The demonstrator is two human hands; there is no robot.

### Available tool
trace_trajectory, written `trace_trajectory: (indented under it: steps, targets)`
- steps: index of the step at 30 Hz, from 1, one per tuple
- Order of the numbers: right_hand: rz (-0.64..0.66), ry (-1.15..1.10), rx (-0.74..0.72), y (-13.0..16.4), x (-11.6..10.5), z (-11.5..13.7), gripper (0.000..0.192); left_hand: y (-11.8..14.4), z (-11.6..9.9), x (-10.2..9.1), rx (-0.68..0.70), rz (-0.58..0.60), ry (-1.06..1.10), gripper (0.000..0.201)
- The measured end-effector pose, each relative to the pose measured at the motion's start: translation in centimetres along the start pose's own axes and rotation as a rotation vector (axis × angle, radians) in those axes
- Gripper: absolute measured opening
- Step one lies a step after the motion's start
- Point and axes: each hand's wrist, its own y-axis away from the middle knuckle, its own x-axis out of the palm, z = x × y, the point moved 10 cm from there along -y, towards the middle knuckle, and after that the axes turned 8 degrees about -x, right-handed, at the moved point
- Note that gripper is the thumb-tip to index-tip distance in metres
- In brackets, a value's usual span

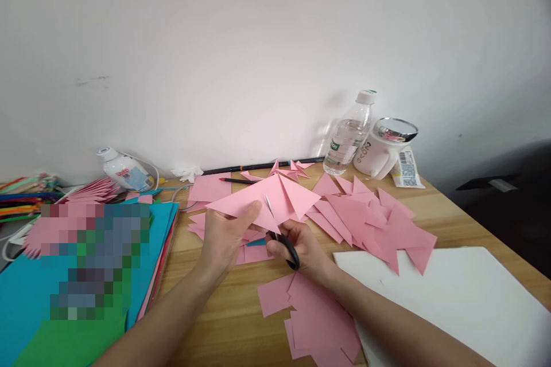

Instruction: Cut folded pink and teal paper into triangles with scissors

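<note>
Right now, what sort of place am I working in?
Probably a home or classroom craft desk: a wooden table against a wall, pink paper pieces strewn about, coloured sheets stacked, scissors in the right hand.

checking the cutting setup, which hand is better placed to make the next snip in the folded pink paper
Right. The right hand already grips the scissors, blades in the folded pink paper; the left hand only holds it.

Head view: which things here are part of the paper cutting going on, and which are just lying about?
In use:
- folded pink paper, held by the left hand
- scissors in the right hand, blades in the paper
- pink paper pieces around the hands

Lying about:
- water bottle
- white mug
- pencil
- white sheet
- coloured paper stack
- small white bottle
</note>
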Motion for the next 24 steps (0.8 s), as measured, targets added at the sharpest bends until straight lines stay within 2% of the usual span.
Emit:
trace_trajectory:
  steps: [13,24]
  targets:
    - [0.006,-0.01,-0.004,0.01,-0.06,-0.5,0.038,0.02,0.08,-0.12,-0.005,-0.017,-0.02,0.021]
    - [-0.041,-0.1,-0.022,-0.19,-0.24,-0.46,0.035,0.12,0.52,0.11,-0.032,0.003,-0.022,0.013]
